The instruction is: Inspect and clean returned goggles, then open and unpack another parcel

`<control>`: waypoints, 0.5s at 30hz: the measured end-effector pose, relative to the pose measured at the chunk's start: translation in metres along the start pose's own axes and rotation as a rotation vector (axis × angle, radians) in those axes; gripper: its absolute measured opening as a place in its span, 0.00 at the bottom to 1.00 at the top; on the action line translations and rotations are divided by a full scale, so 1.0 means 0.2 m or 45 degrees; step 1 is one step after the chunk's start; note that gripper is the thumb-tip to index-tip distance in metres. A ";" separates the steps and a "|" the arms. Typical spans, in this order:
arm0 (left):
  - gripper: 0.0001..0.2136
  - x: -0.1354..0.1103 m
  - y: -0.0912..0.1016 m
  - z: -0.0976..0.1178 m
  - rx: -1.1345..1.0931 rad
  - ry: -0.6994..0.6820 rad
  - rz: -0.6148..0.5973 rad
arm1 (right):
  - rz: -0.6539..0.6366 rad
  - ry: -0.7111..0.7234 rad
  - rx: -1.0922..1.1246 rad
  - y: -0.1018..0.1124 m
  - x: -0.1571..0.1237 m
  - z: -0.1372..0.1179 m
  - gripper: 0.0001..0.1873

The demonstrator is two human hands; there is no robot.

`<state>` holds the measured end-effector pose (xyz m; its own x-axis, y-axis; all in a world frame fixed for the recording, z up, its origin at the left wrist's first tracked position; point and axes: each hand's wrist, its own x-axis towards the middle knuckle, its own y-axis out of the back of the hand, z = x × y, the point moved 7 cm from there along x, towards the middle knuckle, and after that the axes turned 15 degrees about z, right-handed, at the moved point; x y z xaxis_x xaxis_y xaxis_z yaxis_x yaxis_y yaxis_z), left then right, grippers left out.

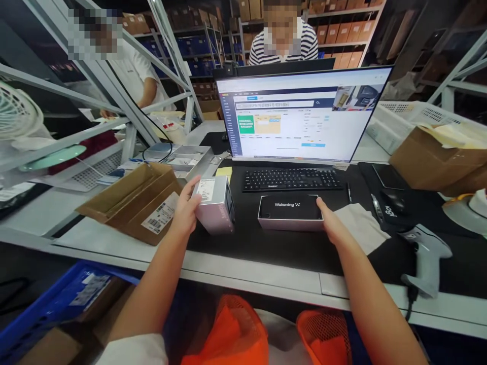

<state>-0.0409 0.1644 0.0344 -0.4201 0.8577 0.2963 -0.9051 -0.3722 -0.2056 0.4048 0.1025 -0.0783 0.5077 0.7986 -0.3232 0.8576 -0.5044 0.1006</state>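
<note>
My left hand (pixel 187 207) is closed around a silver-pink product box part (pixel 213 215) with a white label on top, held at a tilt over the black desk mat. Whether it is a lid or a full box I cannot tell. At the mat's middle is a long shallow box (pixel 291 212) with a black inside marked "Wakening". The fingers of my right hand (pixel 331 220) grip its right end; some are hidden. A brown carton (pixel 133 203) with its flap up stands left of my left hand.
Behind the boxes are a keyboard (pixel 291 179) and a monitor (pixel 300 116). To the right lie a white cloth or paper (pixel 361 228), a cutter knife (pixel 376 208), a mouse (pixel 393 202) and a barcode scanner (pixel 426 258). A blue crate (pixel 49 304) stands below left. Two people are across the desk.
</note>
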 end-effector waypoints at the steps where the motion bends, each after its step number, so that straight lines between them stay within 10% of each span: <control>1: 0.32 0.01 0.02 0.01 0.004 -0.017 0.037 | -0.006 -0.001 0.010 0.00 0.00 0.00 0.33; 11: 0.20 0.18 0.33 0.08 0.141 -0.042 0.115 | 0.007 -0.131 0.036 -0.01 -0.03 0.00 0.31; 15: 0.10 0.06 0.36 0.31 0.405 -0.651 0.359 | 0.002 -0.148 0.038 -0.01 -0.02 0.02 0.32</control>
<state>-0.1149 0.1257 0.0817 -0.5512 0.4646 0.6930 -0.6980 -0.7118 -0.0780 0.4002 0.0990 -0.0803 0.4948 0.7552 -0.4299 0.8529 -0.5169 0.0736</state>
